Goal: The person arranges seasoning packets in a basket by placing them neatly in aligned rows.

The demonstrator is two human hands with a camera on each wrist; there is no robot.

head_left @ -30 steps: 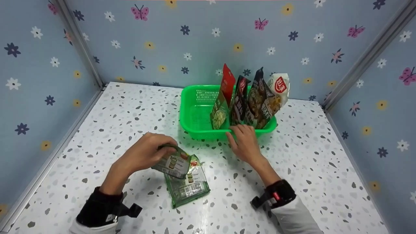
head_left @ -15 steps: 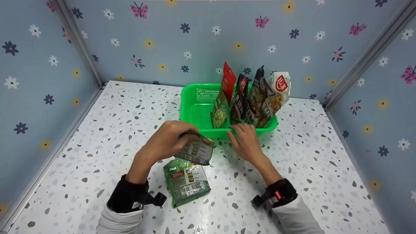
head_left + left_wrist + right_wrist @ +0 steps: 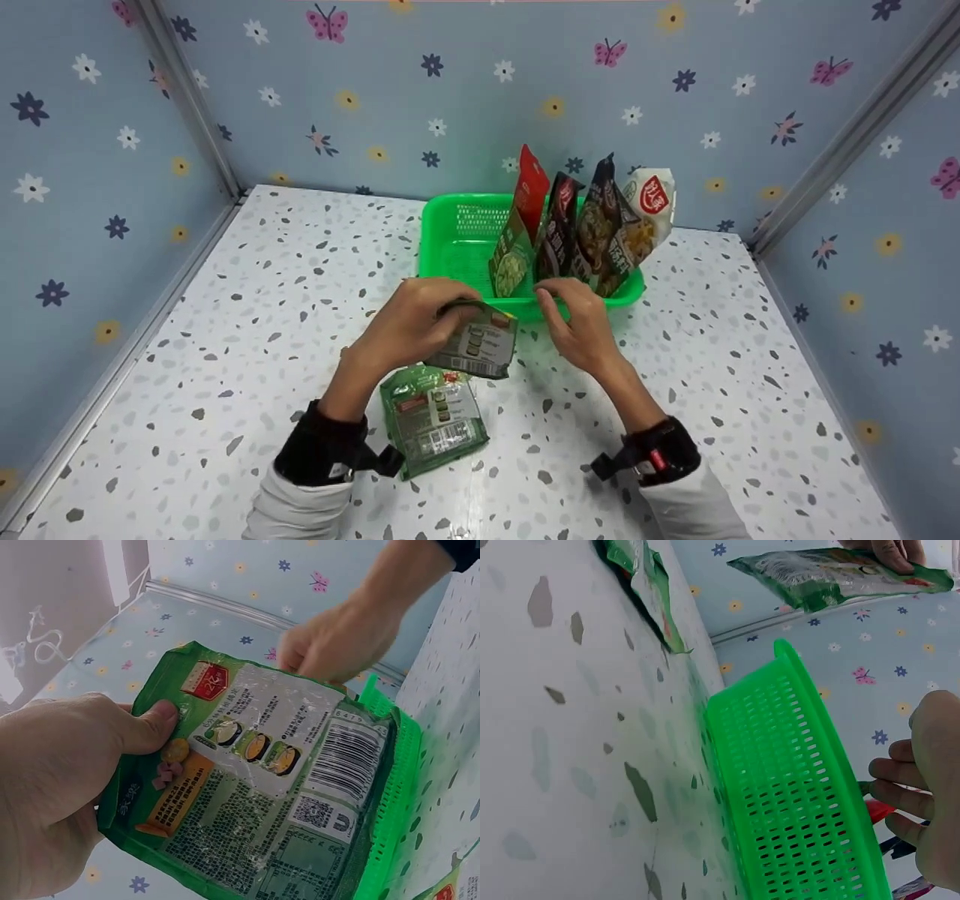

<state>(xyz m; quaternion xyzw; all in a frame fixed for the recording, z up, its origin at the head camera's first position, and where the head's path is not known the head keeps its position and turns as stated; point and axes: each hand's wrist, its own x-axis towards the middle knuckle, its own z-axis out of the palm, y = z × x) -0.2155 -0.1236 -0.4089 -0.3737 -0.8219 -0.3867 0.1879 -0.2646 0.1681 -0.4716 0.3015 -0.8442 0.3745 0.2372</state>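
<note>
My left hand (image 3: 409,322) grips a green seasoning packet (image 3: 255,780) by its upper edge, thumb across its printed back. The packet hangs tilted in front of the green plastic basket (image 3: 787,787). Below it, a second green packet (image 3: 435,431) lies flat on the table with its barcode side up. My right hand (image 3: 589,326) hovers at the basket's front rim with loosely bent fingers (image 3: 904,799), holding nothing. Inside the basket's right part stand several upright packets, among them a red-and-green one (image 3: 517,240), a dark one (image 3: 559,225) and a white-topped one (image 3: 649,202).
The basket's left part shows its bare green floor (image 3: 472,262). A speckled white table (image 3: 300,247) spreads around it. Flower-patterned panels (image 3: 480,97) close off the back and both sides, joined by metal corner strips (image 3: 195,97).
My left hand has carried its packet rightward and up, off the one lying on the table, toward the basket front. My right hand has lifted slightly off the basket rim.
</note>
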